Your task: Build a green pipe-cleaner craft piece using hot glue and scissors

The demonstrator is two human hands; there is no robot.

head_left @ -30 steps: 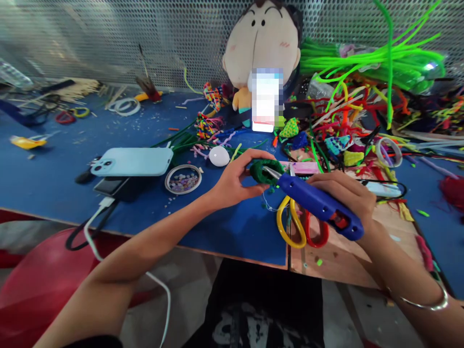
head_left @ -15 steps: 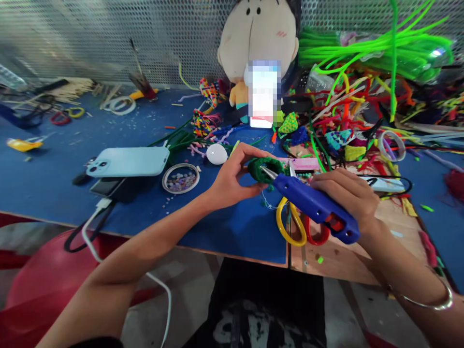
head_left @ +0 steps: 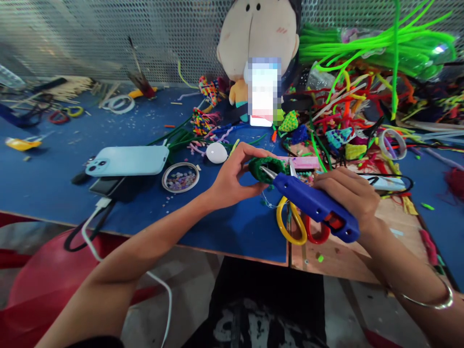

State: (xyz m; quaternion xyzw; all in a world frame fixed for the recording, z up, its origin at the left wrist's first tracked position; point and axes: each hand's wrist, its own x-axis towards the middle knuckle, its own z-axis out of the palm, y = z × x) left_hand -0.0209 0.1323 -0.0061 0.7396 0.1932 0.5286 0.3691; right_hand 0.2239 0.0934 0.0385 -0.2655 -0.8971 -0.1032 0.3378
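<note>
My left hand (head_left: 232, 179) pinches a dark green fuzzy ring (head_left: 261, 165) made of pipe cleaner, just above the blue table (head_left: 232, 232). My right hand (head_left: 348, 195) is wrapped around a blue glue gun (head_left: 313, 205). The gun's metal tip touches the inside of the green ring. Below the gun lie yellow-handled scissors (head_left: 286, 227) and red-handled scissors (head_left: 315, 234).
A light blue phone (head_left: 126, 160) lies on a dark device with cables at the left, beside a round dish of beads (head_left: 180, 178) and a white egg shape (head_left: 216, 152). A plush doll (head_left: 253, 43) stands at the back. Piles of coloured pipe cleaners (head_left: 362, 92) fill the right side.
The hands, ring and glue gun keep the same hold. The view has shifted slightly, nothing else moved.
</note>
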